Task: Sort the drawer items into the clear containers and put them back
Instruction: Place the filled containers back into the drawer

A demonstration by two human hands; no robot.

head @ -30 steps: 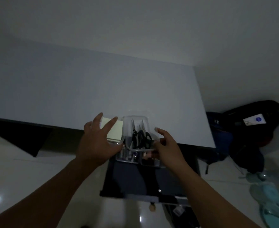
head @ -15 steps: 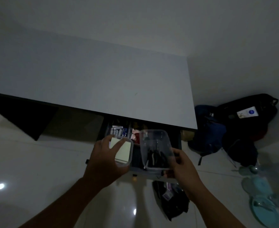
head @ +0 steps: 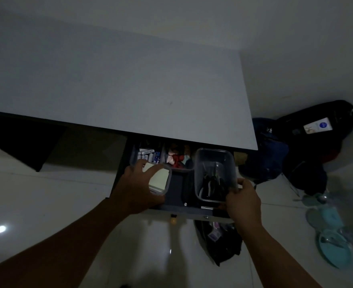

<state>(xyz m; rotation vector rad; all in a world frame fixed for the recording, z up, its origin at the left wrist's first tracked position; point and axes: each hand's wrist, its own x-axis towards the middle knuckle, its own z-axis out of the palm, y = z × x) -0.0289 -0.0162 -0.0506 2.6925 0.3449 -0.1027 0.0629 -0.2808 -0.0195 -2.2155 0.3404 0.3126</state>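
Note:
The dark drawer [head: 177, 206] stands pulled out under the white desk top [head: 129, 90]. My left hand [head: 136, 190] grips a small clear container of pale yellow sticky notes [head: 160, 179] over the drawer's front left. My right hand [head: 242, 202] holds a taller clear container with black scissors [head: 213, 175] over the drawer's right side, tilted toward me. At the back of the drawer sit a clear container of batteries [head: 148, 156] and one with red and pink small items [head: 177, 159].
Dark bags [head: 308, 142] lie on the floor right of the desk, one bearing a white bottle [head: 317, 126]. Teal sandals [head: 329, 242] lie at the far right. A black bag [head: 219, 240] sits on the glossy tile below the drawer front.
Both hands brought the two containers off the desk top and down over the open drawer. Since half a second ago they sit a little lower and deeper in it.

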